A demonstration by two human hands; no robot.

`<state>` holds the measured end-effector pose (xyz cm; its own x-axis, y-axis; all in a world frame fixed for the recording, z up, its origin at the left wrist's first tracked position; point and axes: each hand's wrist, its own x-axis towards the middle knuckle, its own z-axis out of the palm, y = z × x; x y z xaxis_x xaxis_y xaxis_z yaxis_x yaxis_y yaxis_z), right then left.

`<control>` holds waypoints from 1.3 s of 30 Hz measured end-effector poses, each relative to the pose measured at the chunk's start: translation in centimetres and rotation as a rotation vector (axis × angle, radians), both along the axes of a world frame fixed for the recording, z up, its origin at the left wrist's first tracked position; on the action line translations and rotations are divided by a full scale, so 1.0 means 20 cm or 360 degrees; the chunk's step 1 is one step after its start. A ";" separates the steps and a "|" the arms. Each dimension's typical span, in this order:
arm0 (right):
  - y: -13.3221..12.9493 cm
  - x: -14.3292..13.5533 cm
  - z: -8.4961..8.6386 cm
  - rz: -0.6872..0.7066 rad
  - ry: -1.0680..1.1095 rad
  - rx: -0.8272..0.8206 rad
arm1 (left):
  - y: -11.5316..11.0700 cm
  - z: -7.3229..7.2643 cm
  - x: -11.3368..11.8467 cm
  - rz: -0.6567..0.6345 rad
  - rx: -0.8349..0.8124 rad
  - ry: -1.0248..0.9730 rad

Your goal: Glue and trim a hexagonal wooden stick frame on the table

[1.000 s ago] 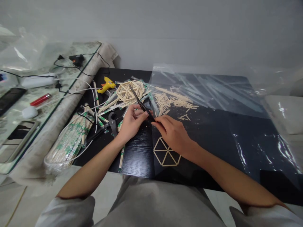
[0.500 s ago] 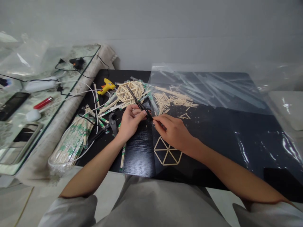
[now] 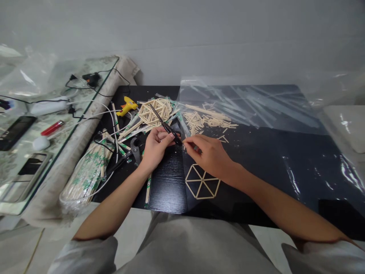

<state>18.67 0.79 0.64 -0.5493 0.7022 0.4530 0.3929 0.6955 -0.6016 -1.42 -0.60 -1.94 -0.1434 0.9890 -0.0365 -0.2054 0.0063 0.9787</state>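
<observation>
My left hand (image 3: 156,147) is closed round a long, slim black tool (image 3: 162,121), whose far end points up and left over the heap of sticks; its exact kind does not show. At the tool's near end, my right hand (image 3: 209,154) pinches with thumb and forefinger. Whatever sits in that pinch is too small to make out. Just below the right hand, a flat hexagon of wooden sticks with spokes (image 3: 195,180) lies on the clear plastic sheet. Beyond the hands is a pile of short cut sticks (image 3: 194,121).
At the back left are a yellow glue gun (image 3: 127,105) and a lattice of joined sticks (image 3: 152,116). Dark pliers (image 3: 136,150) and wrapped chopsticks (image 3: 85,171) lie left of my arm. A white cable loops there. A red lighter (image 3: 52,128) rests on the glass table.
Both hands keep nearly the same place and hold. The right hand's fingertips have drawn slightly away from the tool's near end. The whole view has shifted a little.
</observation>
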 end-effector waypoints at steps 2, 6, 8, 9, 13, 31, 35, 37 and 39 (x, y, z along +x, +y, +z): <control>0.00 0.00 0.00 0.0027 -0.0012 0.0040 | 0.00 0.00 0.00 0.0005 0.0002 0.0000; -0.01 -0.01 -0.01 0.0018 -0.0135 0.0128 | 0.00 -0.01 0.00 0.0024 0.0016 0.0020; -0.02 -0.01 -0.02 -0.0004 -0.0214 0.0154 | 0.00 -0.02 0.01 0.0043 0.0020 0.0034; -0.02 -0.01 -0.02 -0.0021 -0.0243 0.0173 | 0.00 -0.02 0.01 0.0053 0.0020 0.0038; -0.02 -0.01 -0.02 -0.0078 -0.0305 0.0251 | 0.00 -0.03 0.01 0.0074 0.0035 0.0060; 0.00 -0.02 0.02 -0.0036 0.0192 -0.0150 | 0.01 0.02 0.00 0.0030 -0.0046 -0.0083; 0.00 0.00 0.05 -0.0027 0.0199 -0.0203 | 0.02 0.04 -0.01 0.0068 -0.0056 -0.0118; 0.00 0.00 0.06 0.0015 0.0146 -0.0241 | 0.02 0.04 -0.01 0.0060 -0.0073 -0.0116; 0.00 0.01 0.07 0.0066 0.0085 -0.0281 | 0.02 0.03 -0.01 0.0051 -0.0087 -0.0109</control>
<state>18.81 0.76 1.98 -0.5580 0.7507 0.3537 0.3305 0.5920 -0.7351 -1.53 -0.28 -1.24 -0.1706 0.9802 -0.1009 -0.2730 0.0514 0.9607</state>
